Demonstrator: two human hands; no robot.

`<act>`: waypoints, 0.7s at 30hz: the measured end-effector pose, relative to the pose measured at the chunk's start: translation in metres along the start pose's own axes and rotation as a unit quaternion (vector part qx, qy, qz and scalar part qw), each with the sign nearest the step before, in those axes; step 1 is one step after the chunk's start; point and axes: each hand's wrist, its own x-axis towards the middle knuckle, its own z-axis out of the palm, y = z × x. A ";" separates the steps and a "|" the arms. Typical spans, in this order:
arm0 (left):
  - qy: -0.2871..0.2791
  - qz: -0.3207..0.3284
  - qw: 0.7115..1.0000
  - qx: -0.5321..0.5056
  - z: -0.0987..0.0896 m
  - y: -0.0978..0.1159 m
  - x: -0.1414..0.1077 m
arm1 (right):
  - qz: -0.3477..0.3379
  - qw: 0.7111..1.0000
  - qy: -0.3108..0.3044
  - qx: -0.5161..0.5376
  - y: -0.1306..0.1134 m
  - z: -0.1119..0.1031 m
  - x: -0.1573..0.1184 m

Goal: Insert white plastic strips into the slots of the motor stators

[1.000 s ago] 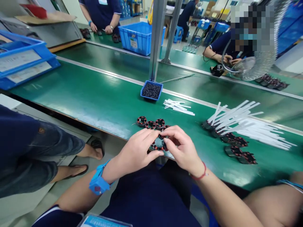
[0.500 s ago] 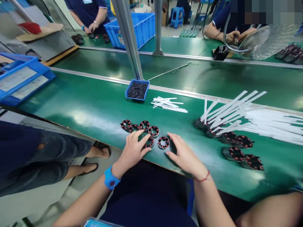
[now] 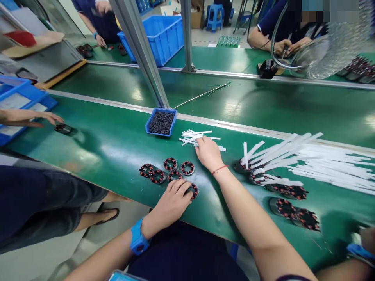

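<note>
My left hand (image 3: 172,201) is closed around a ring-shaped motor stator (image 3: 194,191) with reddish windings, near the table's front edge. Its fingers cover much of the ring. Just beyond them lie several more stators (image 3: 158,176) in a loose group. My right hand (image 3: 208,153) reaches forward to a small pile of white strips (image 3: 190,136), its fingers bent down and closed on a strip; the fingertips are partly hidden. Behind the pile on the left stands a small blue bin (image 3: 147,130) full of short black pieces.
On the right, long white strips (image 3: 331,160) lie across and beside several stators (image 3: 284,207). A co-worker's hand (image 3: 48,116) touches a dark stator (image 3: 63,128) at left. Metal posts (image 3: 146,62) rise behind the bin. Another person's arm (image 3: 360,249) is at lower right.
My right hand has moved from beside the stators forward to the white strips. My left hand has shifted onto the nearest stator. A co-worker's hand with a stator has appeared at left.
</note>
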 end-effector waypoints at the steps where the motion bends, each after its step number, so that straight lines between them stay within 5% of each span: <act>1: 0.002 0.003 1.000 -0.012 0.000 0.000 -0.002 | -0.005 1.000 -0.007 -0.015 0.000 0.009 0.011; 5: 0.018 -0.014 0.983 -0.183 0.004 0.007 -0.018 | 0.003 1.000 -0.012 -0.018 0.000 0.028 0.031; 9: 0.020 -0.146 0.921 -0.359 0.014 0.016 -0.035 | 0.051 0.993 0.040 0.103 0.002 0.012 0.012; 13: 0.041 -0.216 0.915 -0.337 0.016 0.005 -0.043 | 0.105 0.947 0.044 0.301 -0.009 -0.013 -0.059; 16: 0.015 -0.211 0.913 -0.348 0.013 -0.009 -0.046 | 0.131 0.917 -0.017 0.376 -0.029 -0.018 -0.132; 21: -0.018 -0.209 0.909 -0.360 0.012 -0.016 -0.049 | 0.180 0.915 -0.110 0.343 -0.058 -0.013 -0.208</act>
